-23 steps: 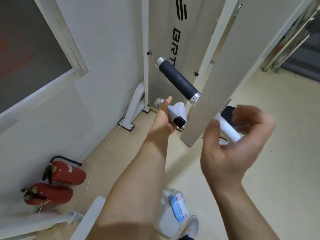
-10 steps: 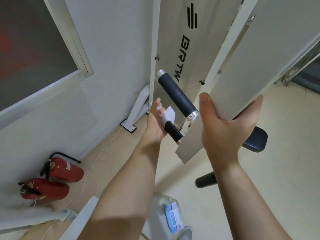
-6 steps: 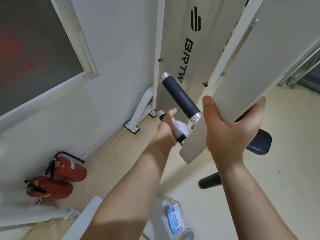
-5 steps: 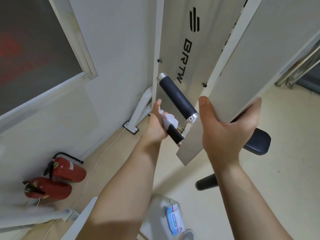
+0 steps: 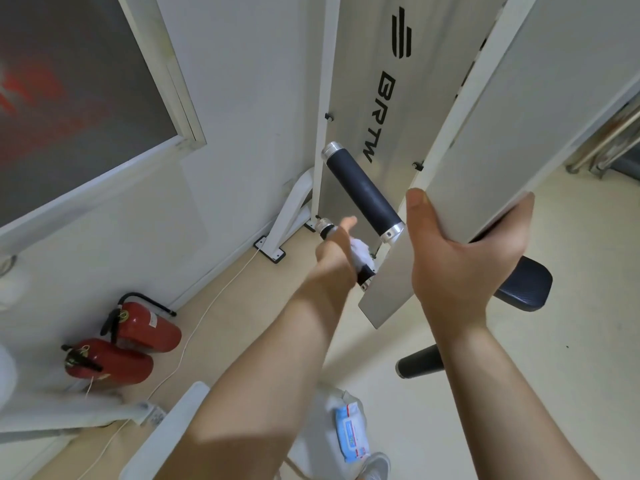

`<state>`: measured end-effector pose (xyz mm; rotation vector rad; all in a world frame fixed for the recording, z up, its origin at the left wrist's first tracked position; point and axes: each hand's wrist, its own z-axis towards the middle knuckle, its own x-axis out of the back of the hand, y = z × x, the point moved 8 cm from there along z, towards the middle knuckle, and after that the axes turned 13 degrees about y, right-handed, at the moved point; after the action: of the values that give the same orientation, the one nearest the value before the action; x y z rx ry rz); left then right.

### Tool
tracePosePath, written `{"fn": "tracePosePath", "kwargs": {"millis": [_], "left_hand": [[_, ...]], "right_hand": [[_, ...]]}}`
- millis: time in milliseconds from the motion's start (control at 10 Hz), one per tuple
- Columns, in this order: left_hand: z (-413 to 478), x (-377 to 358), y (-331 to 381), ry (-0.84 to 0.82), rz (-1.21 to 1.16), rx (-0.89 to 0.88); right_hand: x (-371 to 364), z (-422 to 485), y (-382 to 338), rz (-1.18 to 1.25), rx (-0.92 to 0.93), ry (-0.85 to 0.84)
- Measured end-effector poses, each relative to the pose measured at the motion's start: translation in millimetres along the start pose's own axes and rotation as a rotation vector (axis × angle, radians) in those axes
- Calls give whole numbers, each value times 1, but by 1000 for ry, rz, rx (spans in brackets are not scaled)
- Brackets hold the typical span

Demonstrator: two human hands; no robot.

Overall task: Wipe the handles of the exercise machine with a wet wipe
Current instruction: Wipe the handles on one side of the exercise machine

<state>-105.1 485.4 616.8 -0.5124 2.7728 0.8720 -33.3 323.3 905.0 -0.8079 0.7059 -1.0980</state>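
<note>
Wrapping the limp wet wipe (image 5: 361,249) round the stiff lower handle (image 5: 325,226), left hand (image 5: 336,258) clamps it; right hand (image 5: 460,247) grips the metal plate (image 5: 388,296).

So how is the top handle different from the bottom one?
The top handle is bare, with nothing touching it; the bottom handle has the left hand wrapped round it with a white wipe. The top handle shows whole; the bottom handle is mostly hidden. Both are black with silver ends.
</note>
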Motion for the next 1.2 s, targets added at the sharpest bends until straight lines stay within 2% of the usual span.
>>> {"fn": "tracePosePath", "kwargs": {"millis": [100,200,300,400,500,600,700,900,1000,1100,1200], "left_hand": [[9,-1,28,-159,-200,-17],[-9,6,27,-242,-258,-64],[-22,6,4,-257,-221,-25],[-35,0,-19,-282,-64,4],[-39,1,-20,-136,58,-16],[-32,8,13,-63,-20,-68],[-26,13,44,-141,-123,-88],[-23,28,13,-191,-267,-51],[-48,17,-18,-330,-166,-26],[-57,9,-30,-310,-51,15],[-50,15,-7,-110,-4,-16]], "right_hand": [[-3,-2,1,3,-12,-4],[-6,-4,-1,6,14,-10],[-5,-5,-2,9,32,-1],[-4,-2,-2,14,32,6],[-4,-2,-3,4,34,0],[-5,-6,-4,-3,11,-15],[-7,-8,-7,-5,-1,-15],[-4,-12,-9,-2,4,-4],[0,-9,-10,-1,9,2],[4,-5,-11,-3,3,-4],[7,-7,-12,-19,7,-17]]}}
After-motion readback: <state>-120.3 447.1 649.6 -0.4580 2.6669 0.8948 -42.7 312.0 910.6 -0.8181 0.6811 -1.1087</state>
